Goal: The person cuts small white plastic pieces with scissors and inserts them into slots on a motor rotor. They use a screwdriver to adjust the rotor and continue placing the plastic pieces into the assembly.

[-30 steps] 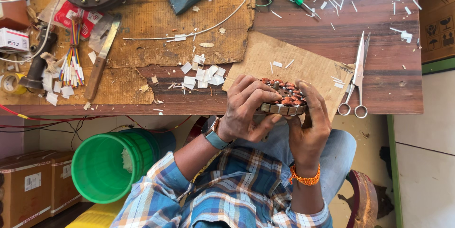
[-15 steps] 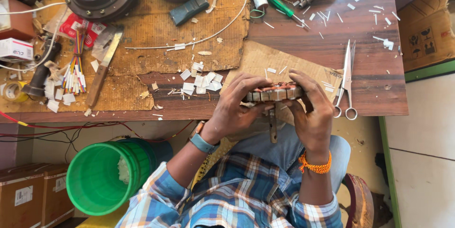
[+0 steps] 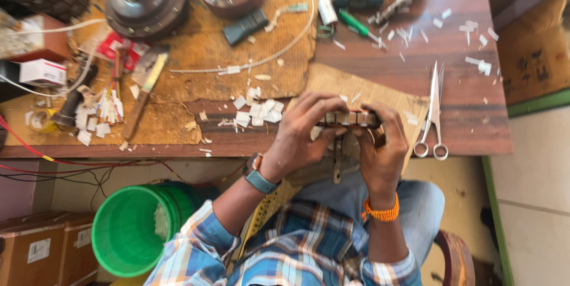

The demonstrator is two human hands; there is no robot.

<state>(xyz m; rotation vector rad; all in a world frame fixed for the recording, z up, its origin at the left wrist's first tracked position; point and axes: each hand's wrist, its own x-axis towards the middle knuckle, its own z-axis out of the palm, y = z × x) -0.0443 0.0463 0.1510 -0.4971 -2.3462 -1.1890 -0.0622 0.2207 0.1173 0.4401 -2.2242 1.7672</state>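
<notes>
I see a wooden workbench (image 3: 380, 84) filling the top of the view, with a worn brown cardboard sheet (image 3: 208, 54) over its left part. Below the bench edge, a green bucket (image 3: 127, 232) stands on the floor at lower left, beside cardboard boxes (image 3: 35, 250). On the bench top left sit two round motor housings (image 3: 148, 7), with a black block (image 3: 245, 26) near them. A smaller cardboard piece (image 3: 356, 93) lies at the front edge, under the hands.

Left hand (image 3: 303, 131), with a blue-strapped watch on its wrist, wraps the left end of a slotted metal stator core (image 3: 350, 119); its fingers (image 3: 317, 105) curl over the top, pressed close together, thumb underneath. Right hand (image 3: 380, 149), with an orange thread on its wrist, grips the right end; its fingers (image 3: 389, 117) are bent over the rim, clamping it. The core is held edge-on just above the front edge of the bench, between both hands, over the lap. A dark shaft (image 3: 337, 161) hangs down from it.

Scissors (image 3: 433, 114) lie just right of the right hand, points away. A green-handled screwdriver (image 3: 356, 24) lies further back, well apart. White paper scraps (image 3: 255, 111) are scattered just left of the left hand. Coloured wire bits (image 3: 110, 105) are piled at far left.
</notes>
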